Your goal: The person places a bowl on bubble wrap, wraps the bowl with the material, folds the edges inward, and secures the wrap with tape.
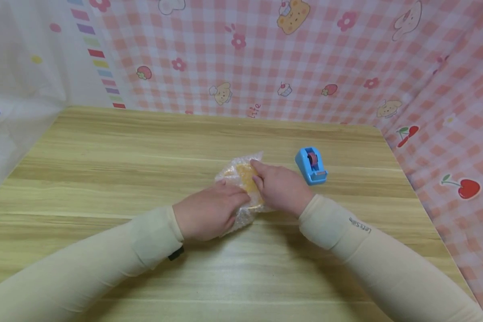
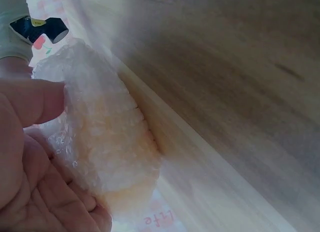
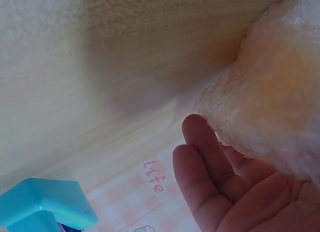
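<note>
An orange-yellow item wrapped in clear bubble wrap (image 1: 247,176) lies at the middle of the wooden table; the wrap hides what kind of item it is. From the near left, my left hand (image 1: 211,210) holds the bundle, its fingers lying over the wrap. My right hand (image 1: 283,188) grips the bundle's right side, with thumb and forefinger on top. Close up in the left wrist view, the bundle (image 2: 110,127) stands beside the left thumb and fingers. The right wrist view shows the right fingertips against the edge of the bubble wrap (image 3: 280,92).
A blue tape dispenser (image 1: 306,172) with a reddish roll stands just behind and right of the right hand. Wood-grain tabletop (image 1: 124,147) surrounds the bundle. Pink checked cloth (image 1: 209,53) hangs behind and at the right; a pale sheet (image 1: 20,80) hangs at the left.
</note>
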Available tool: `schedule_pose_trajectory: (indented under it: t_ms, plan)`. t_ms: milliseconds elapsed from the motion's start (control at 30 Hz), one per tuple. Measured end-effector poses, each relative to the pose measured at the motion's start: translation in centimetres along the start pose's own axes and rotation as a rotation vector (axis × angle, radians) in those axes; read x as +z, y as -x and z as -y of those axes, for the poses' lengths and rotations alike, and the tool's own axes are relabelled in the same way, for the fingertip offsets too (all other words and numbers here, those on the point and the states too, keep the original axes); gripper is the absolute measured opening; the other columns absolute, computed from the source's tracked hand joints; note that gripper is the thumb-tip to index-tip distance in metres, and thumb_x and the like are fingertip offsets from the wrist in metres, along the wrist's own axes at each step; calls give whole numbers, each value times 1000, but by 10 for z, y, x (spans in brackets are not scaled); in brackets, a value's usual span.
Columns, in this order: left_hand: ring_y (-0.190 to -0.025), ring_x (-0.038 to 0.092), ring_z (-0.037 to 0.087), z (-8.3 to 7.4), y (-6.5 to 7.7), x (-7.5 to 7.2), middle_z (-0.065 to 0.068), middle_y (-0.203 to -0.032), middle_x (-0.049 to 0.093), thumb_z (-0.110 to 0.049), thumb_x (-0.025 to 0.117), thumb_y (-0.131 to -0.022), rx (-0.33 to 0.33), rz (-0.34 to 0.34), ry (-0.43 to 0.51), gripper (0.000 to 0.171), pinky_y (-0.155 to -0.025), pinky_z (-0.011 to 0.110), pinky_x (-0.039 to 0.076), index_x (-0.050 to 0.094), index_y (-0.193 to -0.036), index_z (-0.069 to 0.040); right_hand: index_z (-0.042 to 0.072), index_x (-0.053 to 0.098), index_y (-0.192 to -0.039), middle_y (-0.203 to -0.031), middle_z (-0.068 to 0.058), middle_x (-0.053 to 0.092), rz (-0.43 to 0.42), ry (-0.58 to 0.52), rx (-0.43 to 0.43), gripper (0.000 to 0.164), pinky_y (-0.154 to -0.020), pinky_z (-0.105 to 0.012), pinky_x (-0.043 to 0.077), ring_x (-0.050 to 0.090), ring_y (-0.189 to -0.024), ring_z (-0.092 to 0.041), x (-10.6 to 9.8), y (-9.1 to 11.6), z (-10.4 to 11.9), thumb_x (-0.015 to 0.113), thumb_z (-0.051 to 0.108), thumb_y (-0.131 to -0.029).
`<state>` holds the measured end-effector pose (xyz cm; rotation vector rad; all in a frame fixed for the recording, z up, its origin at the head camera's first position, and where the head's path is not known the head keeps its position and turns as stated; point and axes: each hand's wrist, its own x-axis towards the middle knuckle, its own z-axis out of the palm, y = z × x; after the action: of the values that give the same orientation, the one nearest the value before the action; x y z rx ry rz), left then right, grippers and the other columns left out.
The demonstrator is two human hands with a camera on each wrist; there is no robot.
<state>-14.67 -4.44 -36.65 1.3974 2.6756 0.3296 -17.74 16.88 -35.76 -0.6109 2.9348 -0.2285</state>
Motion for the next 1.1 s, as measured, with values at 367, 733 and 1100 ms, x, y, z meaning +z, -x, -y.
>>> schedule_pose_trajectory:
  t_ms: [367, 733, 1100]
  plan:
    - [-137, 58, 26, 1, -2, 1, 9, -133, 69, -30, 57, -109, -22, -7, -1, 37, -128, 54, 34, 63, -134, -4, 5, 39, -161, -151, -17, 60, 38, 26, 18, 59, -109, -51, 55, 66, -131, -34, 0, 2, 2, 46, 37, -112]
    - [-138, 58, 30, 1, -3, -1, 11, -135, 69, -27, 58, -108, -28, 15, -20, 34, -128, 52, 35, 66, -133, -4, 1, 40, -160, -152, -19, 58, 22, 8, 1, 59, -111, -51, 54, 64, -134, -34, -2, 5, 1, 47, 36, -112]
    - [-130, 62, 26, 2, -2, -2, 8, -126, 71, 0, 55, -101, 6, 3, -29, 30, -126, 51, 38, 69, -127, -3, 3, 38, -161, -160, -17, 50, -10, -125, 58, 61, -120, -52, 45, 53, -145, -34, -11, 14, -3, 48, 37, -112]
